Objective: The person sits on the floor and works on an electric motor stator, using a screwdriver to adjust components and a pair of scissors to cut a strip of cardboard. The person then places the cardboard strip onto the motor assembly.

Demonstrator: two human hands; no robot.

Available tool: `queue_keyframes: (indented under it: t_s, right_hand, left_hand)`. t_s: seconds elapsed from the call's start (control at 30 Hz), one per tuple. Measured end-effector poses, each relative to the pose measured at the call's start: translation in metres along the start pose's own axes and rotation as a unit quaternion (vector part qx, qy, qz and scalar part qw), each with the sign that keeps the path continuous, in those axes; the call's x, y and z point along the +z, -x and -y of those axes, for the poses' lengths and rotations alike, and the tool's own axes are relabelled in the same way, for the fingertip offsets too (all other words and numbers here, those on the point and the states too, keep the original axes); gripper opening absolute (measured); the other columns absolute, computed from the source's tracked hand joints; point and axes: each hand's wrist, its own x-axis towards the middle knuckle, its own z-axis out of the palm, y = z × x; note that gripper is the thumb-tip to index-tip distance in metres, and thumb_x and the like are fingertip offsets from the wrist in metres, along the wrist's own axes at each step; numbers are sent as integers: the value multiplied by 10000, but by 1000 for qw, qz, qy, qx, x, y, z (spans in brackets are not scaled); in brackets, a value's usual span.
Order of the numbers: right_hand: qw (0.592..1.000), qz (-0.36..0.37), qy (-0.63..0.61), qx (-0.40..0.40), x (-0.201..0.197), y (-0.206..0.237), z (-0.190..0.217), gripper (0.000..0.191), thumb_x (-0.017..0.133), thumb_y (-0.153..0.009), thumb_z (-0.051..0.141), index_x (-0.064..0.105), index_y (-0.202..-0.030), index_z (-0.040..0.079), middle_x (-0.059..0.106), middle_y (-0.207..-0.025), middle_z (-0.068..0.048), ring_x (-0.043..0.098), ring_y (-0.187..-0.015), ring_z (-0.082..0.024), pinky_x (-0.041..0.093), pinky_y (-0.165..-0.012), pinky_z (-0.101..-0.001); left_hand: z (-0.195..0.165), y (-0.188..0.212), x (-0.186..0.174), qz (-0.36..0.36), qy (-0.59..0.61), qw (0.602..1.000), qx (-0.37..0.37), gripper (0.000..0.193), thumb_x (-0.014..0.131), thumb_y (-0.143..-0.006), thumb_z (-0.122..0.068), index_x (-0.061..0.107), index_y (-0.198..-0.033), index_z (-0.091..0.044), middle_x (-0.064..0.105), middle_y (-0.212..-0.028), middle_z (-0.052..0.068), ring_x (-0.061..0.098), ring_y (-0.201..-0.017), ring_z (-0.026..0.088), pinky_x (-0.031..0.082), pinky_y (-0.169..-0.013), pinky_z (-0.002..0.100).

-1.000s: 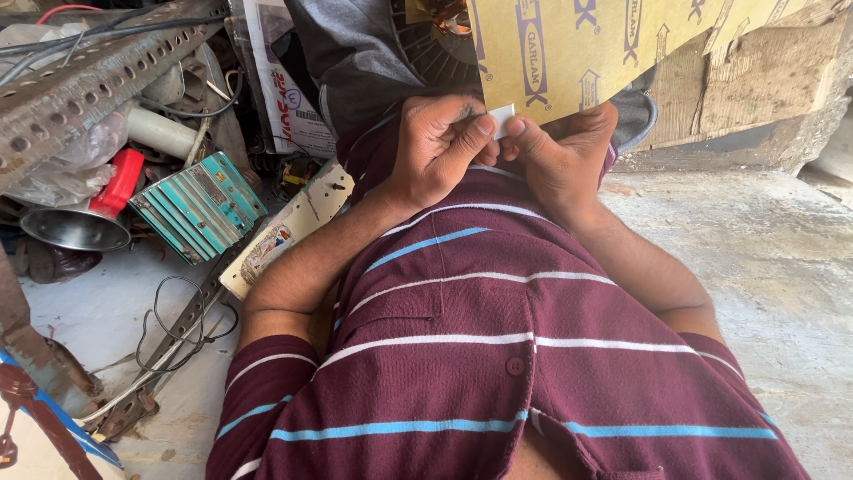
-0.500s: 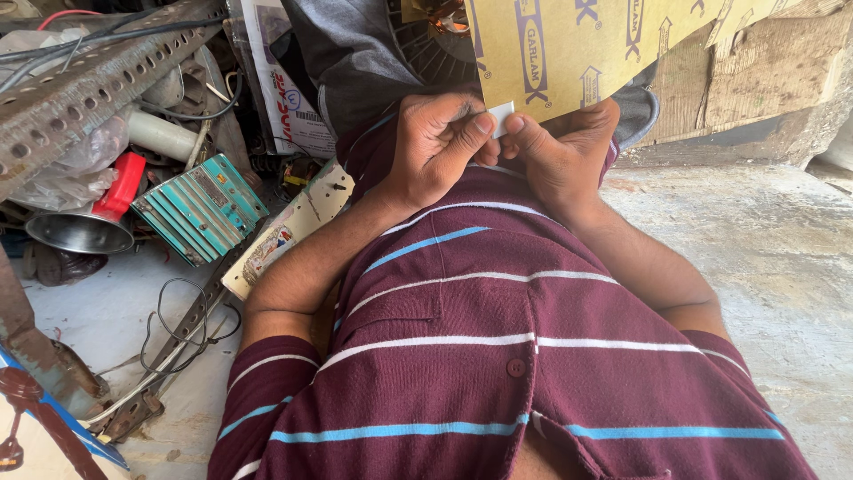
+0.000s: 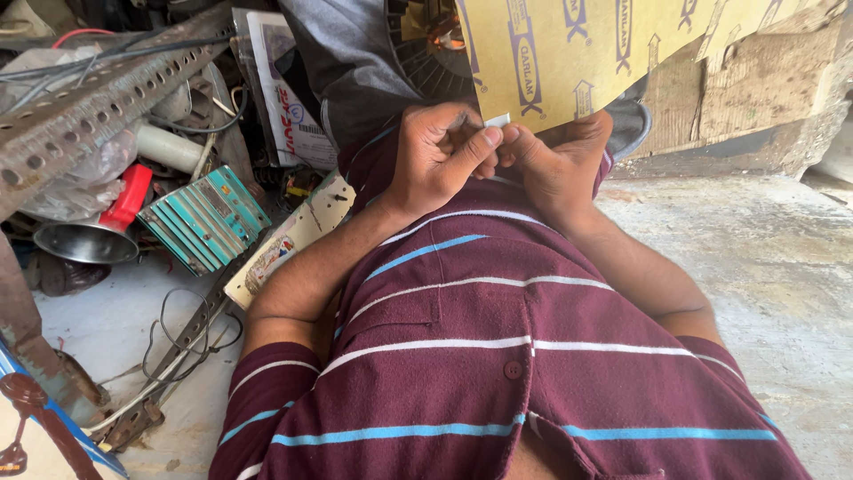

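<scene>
My left hand (image 3: 440, 151) and my right hand (image 3: 560, 169) meet in front of my chest, above my maroon striped shirt (image 3: 498, 356). Their fingertips pinch a small white piece (image 3: 496, 120) at the lower edge of a large yellow printed sheet (image 3: 569, 53). The left thumb presses on the piece from the side. I cannot tell whether the piece is part of the sheet or separate. Most of the piece is hidden by the fingers.
At the left lie a perforated metal angle bar (image 3: 98, 107), a teal finned part (image 3: 206, 218), a red-handled metal funnel (image 3: 89, 236), a white pipe (image 3: 169, 147), a printed box (image 3: 289, 236) and loose wires (image 3: 178, 329). Concrete floor (image 3: 764, 267) spreads to the right.
</scene>
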Motion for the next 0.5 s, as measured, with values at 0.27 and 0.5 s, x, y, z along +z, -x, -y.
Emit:
queue_keyframes:
  t_s: [0.27, 0.5]
  right_hand:
    - [915, 262, -184, 247, -31, -2, 25, 279, 760, -997, 238, 652, -1062, -12, 723, -865, -133, 693, -714, -168, 551, -642, -269]
    - [965, 88, 241, -50, -173, -155, 100, 151, 642, -1024, 30, 711, -1158, 15, 730, -960, -127, 697, -774, -181, 573, -697, -299]
  left_hand:
    - [5, 2, -7, -53, 75, 992, -90, 157, 661, -1012, -74, 649, -902, 36, 677, -729, 52, 635, -624, 88, 519, -567, 238]
    - [11, -3, -20, -31, 28, 997, -63, 222, 668, -975, -64, 654, -778, 38, 695, -675, 79, 651, -573, 100, 525, -521, 238]
